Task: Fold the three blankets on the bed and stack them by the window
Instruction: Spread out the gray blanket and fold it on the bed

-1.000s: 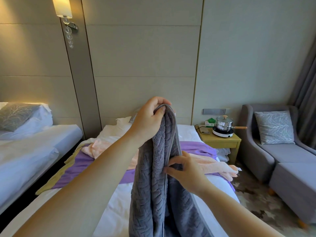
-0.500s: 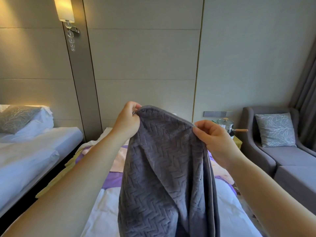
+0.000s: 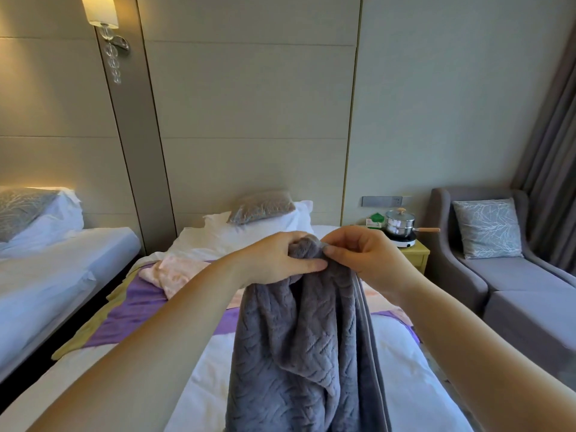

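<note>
Head view, centre: I see the bed (image 3: 199, 385) running up the frame, with the grey blanket (image 3: 299, 353) hanging over it. My left hand (image 3: 277, 260) grips its bunched top; my right hand (image 3: 364, 257), just beside, pinches the same bunch.

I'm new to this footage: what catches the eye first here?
A grey blanket hangs in the middle foreground, its top bunched between the left hand and the right hand, held over the bed. Behind it a pink blanket lies crumpled on a purple blanket spread across the bed.
</note>
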`<control>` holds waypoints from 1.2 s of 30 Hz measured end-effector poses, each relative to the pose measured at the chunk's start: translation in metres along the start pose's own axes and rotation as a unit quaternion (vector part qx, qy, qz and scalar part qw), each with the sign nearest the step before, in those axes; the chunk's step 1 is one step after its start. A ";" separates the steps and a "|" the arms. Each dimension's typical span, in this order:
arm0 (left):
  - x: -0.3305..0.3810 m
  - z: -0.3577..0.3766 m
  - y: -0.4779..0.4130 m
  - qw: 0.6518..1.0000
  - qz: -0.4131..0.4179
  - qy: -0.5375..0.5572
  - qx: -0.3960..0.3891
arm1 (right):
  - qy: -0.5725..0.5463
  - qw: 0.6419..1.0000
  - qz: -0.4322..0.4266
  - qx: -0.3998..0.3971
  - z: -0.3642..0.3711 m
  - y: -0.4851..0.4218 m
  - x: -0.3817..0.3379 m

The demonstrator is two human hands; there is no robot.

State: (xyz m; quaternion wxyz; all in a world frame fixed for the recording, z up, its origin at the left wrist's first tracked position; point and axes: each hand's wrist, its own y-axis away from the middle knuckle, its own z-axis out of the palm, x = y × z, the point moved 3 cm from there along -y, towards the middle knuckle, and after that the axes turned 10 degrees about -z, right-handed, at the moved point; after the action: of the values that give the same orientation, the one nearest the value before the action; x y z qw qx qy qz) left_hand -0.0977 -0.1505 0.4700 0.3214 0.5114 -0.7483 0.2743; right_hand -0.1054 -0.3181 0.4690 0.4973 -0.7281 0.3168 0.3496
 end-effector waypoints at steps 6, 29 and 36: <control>0.002 -0.008 -0.002 0.994 0.046 0.049 0.090 | 0.006 1.000 -0.005 -0.017 0.002 0.014 0.031; -0.041 0.023 0.009 0.999 -0.013 0.048 -0.016 | 0.021 0.980 0.072 -0.182 0.011 0.012 0.017; -0.025 0.042 0.005 0.998 -0.001 0.030 -0.055 | 0.146 0.977 0.010 -0.155 -0.011 0.032 0.022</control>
State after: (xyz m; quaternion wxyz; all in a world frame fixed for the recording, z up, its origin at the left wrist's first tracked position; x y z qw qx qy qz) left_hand -0.1038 -0.1650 0.4234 0.3713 0.4849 -0.7522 0.2475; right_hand -0.1170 -0.3406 0.4381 0.3230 -0.8362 0.3358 0.2892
